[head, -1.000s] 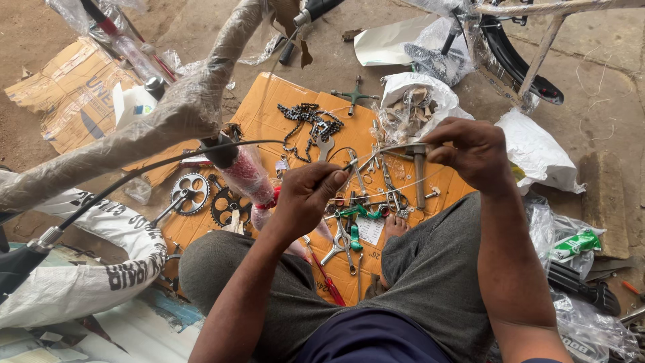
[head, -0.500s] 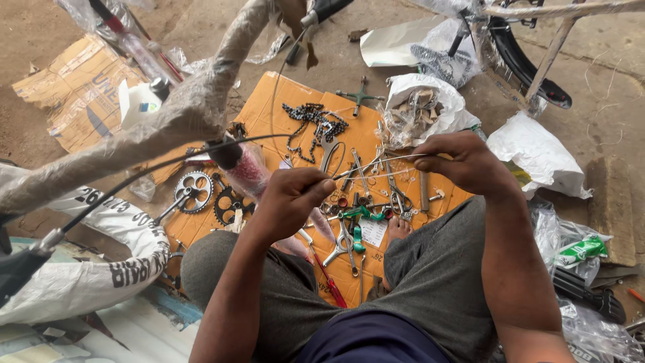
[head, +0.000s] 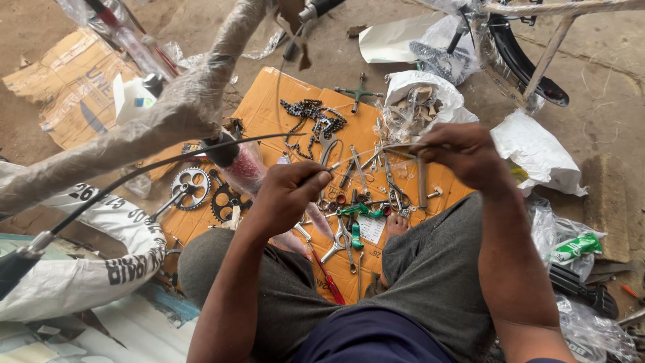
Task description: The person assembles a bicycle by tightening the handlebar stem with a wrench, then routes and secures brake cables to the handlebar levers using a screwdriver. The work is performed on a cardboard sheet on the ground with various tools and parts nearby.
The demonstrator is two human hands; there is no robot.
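1. Down between the knees, the left hand (head: 289,195) is clenched around a thin cable (head: 356,156), its fingers pinching it where the black cable housing (head: 144,168) ends.
2. Across from it, the right hand (head: 463,156) grips the same bare cable between thumb and fingertips, so the wire runs nearly level between the two hands.
3. Leftward, the black housing arcs away past a plastic-wrapped bicycle frame tube (head: 154,117).
4. Below the hands lies an orange cardboard sheet (head: 269,101) strewn with parts: a bicycle chain (head: 312,117), a silver chainring (head: 190,183), a black sprocket (head: 225,200), green-handled pliers (head: 354,222) and a red-handled screwdriver (head: 329,282).
5. Beyond the right hand sits a white plastic bag (head: 420,101) of small parts; a white-walled tyre (head: 101,269) rests at the left.
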